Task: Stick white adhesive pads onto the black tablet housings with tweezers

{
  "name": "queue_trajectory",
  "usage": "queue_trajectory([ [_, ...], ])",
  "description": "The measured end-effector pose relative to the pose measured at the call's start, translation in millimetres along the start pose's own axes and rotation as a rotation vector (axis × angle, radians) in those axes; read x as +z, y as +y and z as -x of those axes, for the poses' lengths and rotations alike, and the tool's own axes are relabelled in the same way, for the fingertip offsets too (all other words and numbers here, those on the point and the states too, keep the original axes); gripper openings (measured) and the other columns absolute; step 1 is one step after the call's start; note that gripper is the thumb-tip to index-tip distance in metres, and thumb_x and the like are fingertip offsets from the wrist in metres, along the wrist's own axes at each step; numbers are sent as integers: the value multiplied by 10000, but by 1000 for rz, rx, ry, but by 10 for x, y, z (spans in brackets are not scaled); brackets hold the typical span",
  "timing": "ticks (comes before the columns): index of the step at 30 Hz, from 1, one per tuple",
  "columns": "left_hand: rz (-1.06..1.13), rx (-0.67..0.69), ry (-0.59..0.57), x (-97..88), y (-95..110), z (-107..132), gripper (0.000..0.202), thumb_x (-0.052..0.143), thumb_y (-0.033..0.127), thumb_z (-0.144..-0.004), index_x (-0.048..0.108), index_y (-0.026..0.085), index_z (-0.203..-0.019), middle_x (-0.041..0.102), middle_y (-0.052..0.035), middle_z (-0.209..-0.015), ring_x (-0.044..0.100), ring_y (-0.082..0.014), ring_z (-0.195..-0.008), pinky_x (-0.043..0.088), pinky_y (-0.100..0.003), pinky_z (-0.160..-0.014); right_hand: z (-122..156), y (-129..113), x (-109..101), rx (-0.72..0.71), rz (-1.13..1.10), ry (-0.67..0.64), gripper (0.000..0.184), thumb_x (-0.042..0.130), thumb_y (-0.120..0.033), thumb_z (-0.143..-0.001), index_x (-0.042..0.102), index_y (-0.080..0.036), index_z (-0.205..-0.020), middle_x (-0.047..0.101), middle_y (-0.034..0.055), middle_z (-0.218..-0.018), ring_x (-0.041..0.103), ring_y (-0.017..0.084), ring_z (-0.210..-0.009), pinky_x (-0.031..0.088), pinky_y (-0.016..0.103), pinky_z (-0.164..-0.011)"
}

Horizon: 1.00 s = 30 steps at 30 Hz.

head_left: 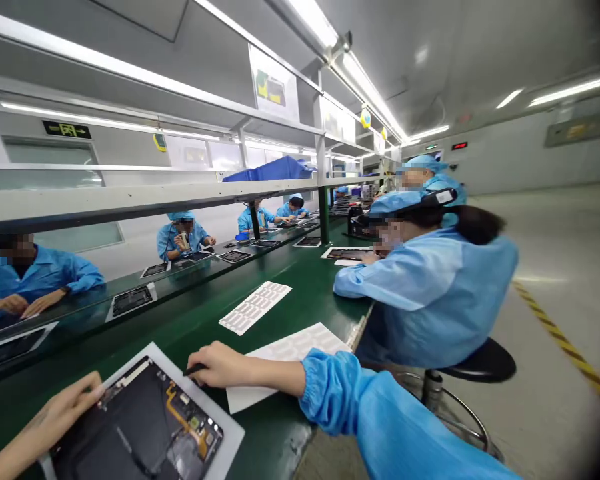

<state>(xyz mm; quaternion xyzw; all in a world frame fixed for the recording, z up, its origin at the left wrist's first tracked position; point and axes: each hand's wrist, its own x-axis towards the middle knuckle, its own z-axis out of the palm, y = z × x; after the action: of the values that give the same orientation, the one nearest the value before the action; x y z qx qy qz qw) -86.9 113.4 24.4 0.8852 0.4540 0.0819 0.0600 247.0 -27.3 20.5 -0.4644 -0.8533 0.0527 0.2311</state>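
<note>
Right hand with its grip closed round a black tool; left hand touching the opened tablet, near left on the green worktop, that grip unclear.

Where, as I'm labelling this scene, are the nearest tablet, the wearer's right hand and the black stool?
Nearest tablet [141, 427]: head view, dark middle of its open inside.
Right hand [221, 365]: head view, back of the hand.
Black stool [489, 365]: head view, its seat.

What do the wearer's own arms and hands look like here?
The right arm wears a bright blue, loose sleeve gathered at the cuff. The right hand and left hand are ungloved; no left sleeve shows.
</note>
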Motion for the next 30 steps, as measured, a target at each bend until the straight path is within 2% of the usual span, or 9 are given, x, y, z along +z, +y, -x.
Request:
queue_trajectory([
  [4, 411, -172, 160, -365, -102, 40, 793, 346, 1046, -411, 641, 383, -732, 593, 201, -544, 574, -144, -656, 428, -235, -659, 27, -35, -84, 53, -51, 169, 148, 573, -91, -850, 647, -207, -904, 722, -15, -806, 675, 141, -836, 441, 192, -705],
  [6, 535, -278, 377, -500, -91, 88, 718, 555, 956, -415, 680, 321, -725, 662, 189, -647, 603, -164, -764, 436, -228, -707, 66, -87, -92, 56, -85, 216, 152, 579, -72, -818, 629, -207, -866, 703, 10, -843, 658, 160, -861, 441, 217, -744],
  [8, 577, -431, 523, -549, -102, 95, 604, 646, 805, -618, 695, 227, -785, 690, 115, -730, 609, -179, -844, 462, -230, -745, 113, -124, -73, 38, -132, 229, 162, 574, -50, -777, 601, -207, -805, 660, 24, -823, 628, 176, -837, 429, 242, -738],
  [11, 525, -646, 600, -443, -274, 7, 398, 580, 508, -924, 665, 132, -1023, 684, -5, -1001, 632, -198, -927, 526, -310, -810, 169, -107, -10, -10, -223, 213, 188, 506, -36, -754, 552, -217, -759, 570, 10, -747, 574, 171, -742, 407, 259, -694],
  [13, 471, -776, 636, -306, -468, -66, 357, 596, 402, -948, 607, 126, -1175, 616, -65, -1170, 625, -247, -1019, 550, -406, -860, 193, -67, 41, -44, -249, 203, 168, 470, -68, -771, 527, -223, -736, 540, 6, -722, 561, 167, -699, 407, 261, -663],
  [19, 316, -980, 727, -78, -875, -127, 339, 594, 361, -956, 583, 156, -1226, 592, -87, -1230, 613, -231, -1056, 546, -415, -884, 226, 32, 171, -35, -249, 164, 168, 443, -200, -843, 512, -241, -696, 553, -5, -654, 566, 162, -597, 430, 275, -599],
  [23, 205, -977, 779, -136, -880, -25, 363, 594, 348, -956, 561, 154, -1262, 570, -108, -1272, 594, -247, -1108, 524, -449, -927, 218, 75, 211, -15, -265, 163, 164, 450, -209, -841, 527, -241, -700, 588, -5, -648, 575, 157, -579, 439, 279, -592],
  [26, 119, -873, 830, -177, -686, -33, 521, 545, 253, -956, 402, 110, -1436, 337, -215, -1506, 316, -345, -1404, 311, -535, -1129, 217, 45, 196, 8, -242, 136, 138, 483, -188, -818, 552, -230, -707, 614, 0, -682, 593, 156, -623, 446, 275, -617],
  [30, 12, -436, 748, 43, -156, -317, 582, 468, 239, -943, 331, 145, -1500, 186, -151, -1607, 65, -313, -1501, 115, -481, -1211, 188, 9, 174, 68, -251, 121, 68, 548, -224, -859, 612, -208, -843, 656, 30, -800, 633, 167, -745, 481, 291, -715],
])
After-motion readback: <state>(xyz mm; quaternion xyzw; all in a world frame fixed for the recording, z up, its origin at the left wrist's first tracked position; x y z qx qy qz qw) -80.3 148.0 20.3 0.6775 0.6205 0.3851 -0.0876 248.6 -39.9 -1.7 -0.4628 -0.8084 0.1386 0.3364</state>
